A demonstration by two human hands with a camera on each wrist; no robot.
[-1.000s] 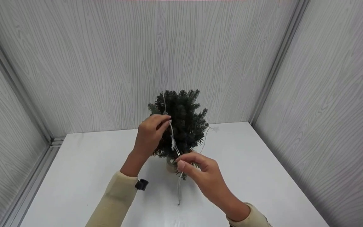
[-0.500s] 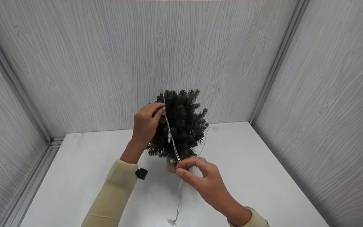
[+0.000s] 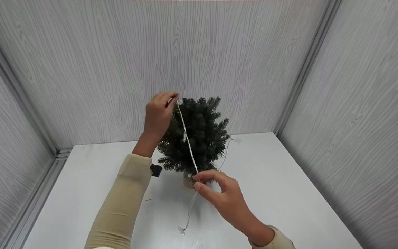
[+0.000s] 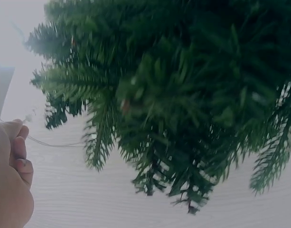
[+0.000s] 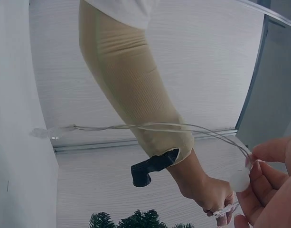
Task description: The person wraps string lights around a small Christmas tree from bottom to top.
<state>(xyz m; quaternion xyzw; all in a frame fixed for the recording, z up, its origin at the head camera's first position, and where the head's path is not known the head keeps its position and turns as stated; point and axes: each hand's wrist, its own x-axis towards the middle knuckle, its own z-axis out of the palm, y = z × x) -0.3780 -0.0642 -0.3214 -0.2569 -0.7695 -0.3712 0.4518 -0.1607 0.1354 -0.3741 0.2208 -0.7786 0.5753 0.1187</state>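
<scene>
A small artificial Christmas tree [image 3: 202,131] stands upright at the middle of the table. My left hand [image 3: 158,112] pinches a thin clear string of lights [image 3: 189,143] by the tree's upper left. Lower down, in front of the trunk, my right hand [image 3: 221,193] pinches the same string between thumb and forefinger. Between the hands it runs nearly straight. Below the right hand a doubled length hangs, with a clear ornament [image 3: 181,230] at its end. In the right wrist view a white round piece [image 5: 239,180] lies beside the right fingers.
Another length of string ends in a clear star [image 3: 237,140] right of the tree. The tree's pale base [image 3: 188,182] rests on the white table [image 3: 275,193]. Wood-grain panels enclose the back and sides. A tiny dark stick [image 3: 148,200] lies on the table.
My left hand has risen along the tree's left side, drawing the string straighter. My right hand has shifted slightly down. The string's hanging end now shows further left.
</scene>
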